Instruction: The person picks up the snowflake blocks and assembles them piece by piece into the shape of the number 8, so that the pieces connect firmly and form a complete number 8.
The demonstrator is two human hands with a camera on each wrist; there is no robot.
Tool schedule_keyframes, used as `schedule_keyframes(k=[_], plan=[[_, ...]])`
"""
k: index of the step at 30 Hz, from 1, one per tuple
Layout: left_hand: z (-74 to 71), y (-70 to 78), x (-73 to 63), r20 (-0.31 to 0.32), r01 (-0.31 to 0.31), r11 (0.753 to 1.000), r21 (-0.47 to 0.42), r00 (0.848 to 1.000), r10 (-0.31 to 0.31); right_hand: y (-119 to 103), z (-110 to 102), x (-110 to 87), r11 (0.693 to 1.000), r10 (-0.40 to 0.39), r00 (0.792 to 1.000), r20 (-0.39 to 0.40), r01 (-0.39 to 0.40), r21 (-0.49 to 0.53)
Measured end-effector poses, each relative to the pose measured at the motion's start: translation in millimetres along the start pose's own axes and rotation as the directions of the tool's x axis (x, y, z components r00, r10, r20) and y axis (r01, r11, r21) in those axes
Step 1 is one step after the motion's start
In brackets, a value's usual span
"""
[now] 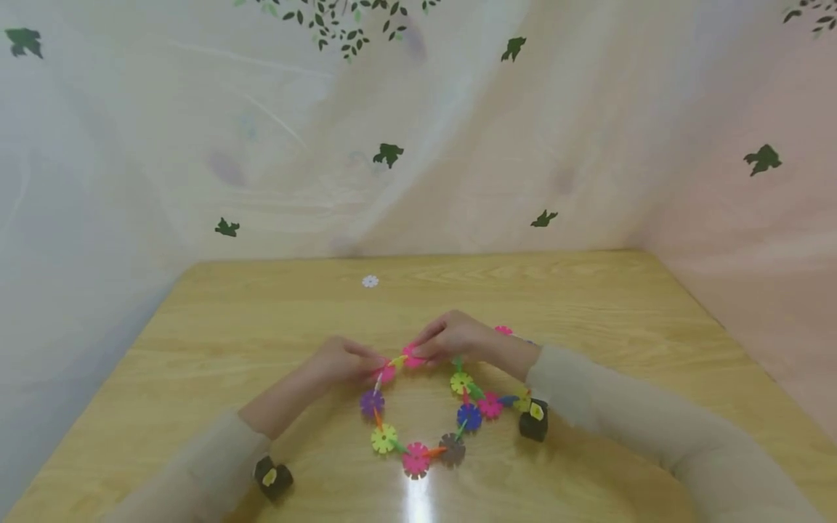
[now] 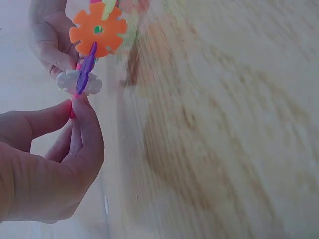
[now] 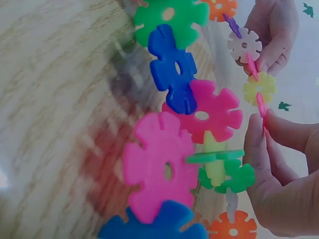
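Plastic snowflake discs are joined edge to edge in a loop on the table. My left hand pinches a pink disc at the loop's far side. Just to its right, my right hand pinches another pink disc. Between them sits a yellow disc, linked to the pink ones on both sides. A white disc, a purple disc and an orange disc follow beyond the left fingers. Purple, yellow, grey and blue discs make up the nearer part of the loop.
A loose white disc lies near the back of the wooden table. More linked discs, among them a pink one, branch off to the right, partly hidden under the right forearm. A pale leaf-print cloth hangs behind the table.
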State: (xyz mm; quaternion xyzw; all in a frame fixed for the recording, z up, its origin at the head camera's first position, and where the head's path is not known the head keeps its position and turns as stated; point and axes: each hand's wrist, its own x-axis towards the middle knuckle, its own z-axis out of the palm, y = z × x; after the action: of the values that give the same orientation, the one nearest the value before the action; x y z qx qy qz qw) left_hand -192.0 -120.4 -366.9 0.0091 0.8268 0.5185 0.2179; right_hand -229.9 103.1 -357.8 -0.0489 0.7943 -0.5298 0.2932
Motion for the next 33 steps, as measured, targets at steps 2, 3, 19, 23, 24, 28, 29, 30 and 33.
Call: schedule_keyframes(k=[2,3,19,23,24,28,29,30,33], plan=[[-2.0,1.3,-0.6,-0.009,-0.001,1.0,0.009,1.0,0.002,-2.7,-1.0,-0.7,1.0,0.0,1.0,-0.002,0.0,-0.002],[-3.0,1.6,-0.9,-0.015,-0.004,1.0,0.017,1.0,0.004,-3.8,-1.1,-1.1,1.0,0.0,1.0,-0.003,0.0,0.0],[-2.3,23.8,11.7,-0.033,-0.074,0.954,0.292,0.996,0.087,-9.5,6.7,4.0,0.997,-0.002,1.0,0.011,0.001,0.076],[2.0,20.3,14.7,-0.041,-0.061,0.971,0.23,0.997,0.072,-9.6,12.5,5.7,0.996,-0.003,1.0,0.024,0.001,0.085],[2.7,19.2,14.8,-0.046,-0.061,0.973,0.221,0.996,0.073,-9.4,13.4,5.9,0.996,0.001,1.0,0.025,-0.003,0.088],[4.1,17.8,10.9,-0.053,-0.049,0.98,0.193,0.997,0.061,-10.8,12.2,6.9,0.999,-0.004,1.0,0.023,0.003,0.034],[4.1,17.7,9.9,-0.052,-0.047,0.98,0.191,0.997,0.058,-12.5,10.7,7.7,1.0,-0.002,1.0,0.015,0.002,0.011],[4.4,17.8,8.6,-0.05,-0.049,0.981,0.189,0.997,0.06,-15.0,8.8,8.9,1.0,-0.006,1.0,0.007,0.006,-0.016],[5.7,17.6,6.3,-0.047,-0.046,0.982,0.183,0.997,0.055,-24.6,1.3,17.3,0.997,-0.018,0.999,-0.026,0.016,-0.076]])
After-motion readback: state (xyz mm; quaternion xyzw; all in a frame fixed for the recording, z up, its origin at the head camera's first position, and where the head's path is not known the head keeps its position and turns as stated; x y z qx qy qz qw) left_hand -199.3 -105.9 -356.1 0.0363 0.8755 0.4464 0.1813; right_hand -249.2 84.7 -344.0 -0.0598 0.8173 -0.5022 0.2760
